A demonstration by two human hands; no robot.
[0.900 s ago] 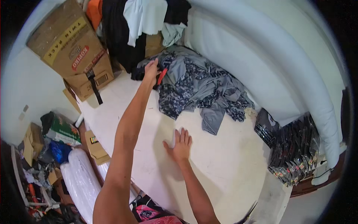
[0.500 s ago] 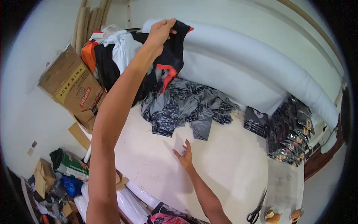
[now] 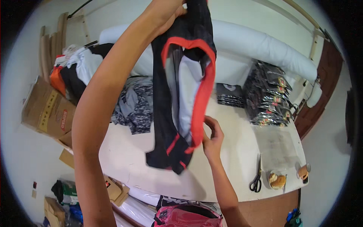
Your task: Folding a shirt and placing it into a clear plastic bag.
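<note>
The left hand (image 3: 166, 13) was raised high near the top of the view, fingers clamped on the upper edge of a black garment (image 3: 181, 94) with red trim, so the cloth hung free above the white table (image 3: 234, 166). The right hand (image 3: 212, 138) sat lower, at the red hem, its fingers curled and pinching the trim between thumb and fingertips. The garment hung twisted, its pale lining showing inside the red-edged opening and its bottom corner dangling just over the table. To handle this well, the top grip likely needed to stay firm while the lower hand slid along the hem to find a corner, pulling the cloth flat rather than bunching it. The bare stretch of table below looked the best place for it, apart from the grey patterned clothes (image 3: 132, 106) at the left, the packed black bundles (image 3: 270, 96) at the right and the scissors (image 3: 256, 181) near the front edge.
</note>
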